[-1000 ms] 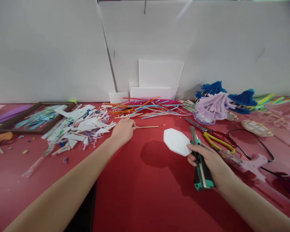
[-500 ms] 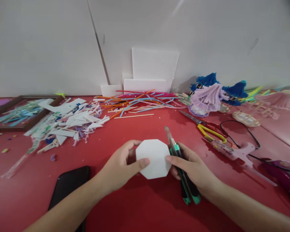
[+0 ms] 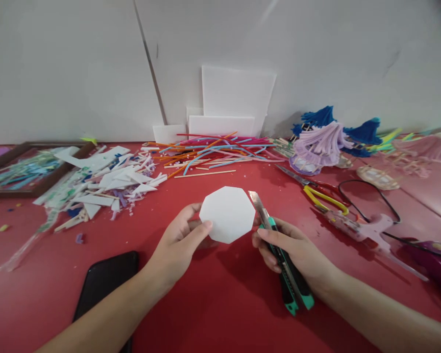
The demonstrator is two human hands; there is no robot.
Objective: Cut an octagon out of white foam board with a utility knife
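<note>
A white octagonal piece of foam board [image 3: 228, 214] is pinched at its left edge by my left hand [image 3: 183, 240], thumb on its face and the other fingers behind. It is held above the red table [image 3: 213, 304]. My right hand [image 3: 286, 245] is closed around a black and green utility knife [image 3: 284, 267], whose metal blade is out and points up and away, close to the board's right edge. The right fingertips sit just beside the board, apart from its face.
Left are white offcuts [image 3: 121, 179], a brown frame [image 3: 36, 191] and a black phone [image 3: 106, 279]. Coloured pipe cleaners [image 3: 213, 152] and white boards [image 3: 238, 95] stand behind. Right are pliers [image 3: 327, 198], a corded glue gun [image 3: 367, 228] and a lilac pipe-cleaner roof [image 3: 323, 142].
My left hand has lifted and turned the octagonal board slightly up and left. My right thumb has come off the board, and the right hand with the knife has moved a little right.
</note>
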